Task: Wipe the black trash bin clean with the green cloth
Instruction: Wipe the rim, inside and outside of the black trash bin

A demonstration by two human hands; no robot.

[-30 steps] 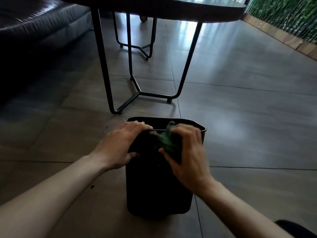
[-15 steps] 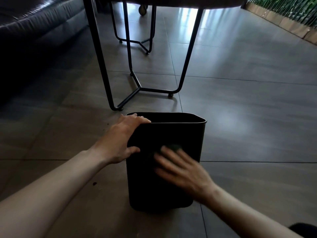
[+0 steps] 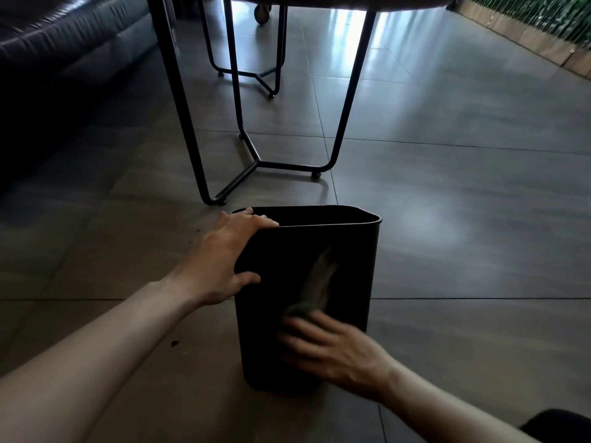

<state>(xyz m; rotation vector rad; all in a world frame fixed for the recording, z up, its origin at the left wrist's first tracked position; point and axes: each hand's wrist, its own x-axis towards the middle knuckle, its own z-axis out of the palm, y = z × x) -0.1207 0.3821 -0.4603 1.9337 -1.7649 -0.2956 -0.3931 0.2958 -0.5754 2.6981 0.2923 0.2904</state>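
The black trash bin (image 3: 351,260) stands upright on the tiled floor in front of me. My left hand (image 3: 224,260) grips its near-left corner, fingers hooked over the rim and thumb on the side wall. My right hand (image 3: 332,346), blurred by motion, lies flat against the lower part of the bin's near wall, pressing the green cloth (image 3: 299,310) to it. Only a small dark-green edge of the cloth shows above the fingers. A pale reflection of the hand shows on the wall above.
A table on thin black metal legs (image 3: 256,161) stands just behind the bin. A dark sofa (image 3: 64,43) fills the upper left. A green plant strip with a wooden border (image 3: 527,36) runs along the upper right. Small crumbs (image 3: 174,343) lie on the floor.
My right hand has slid with the cloth from the bin's top rim down the near wall to its lower part. My left hand has kept its grip on the corner.
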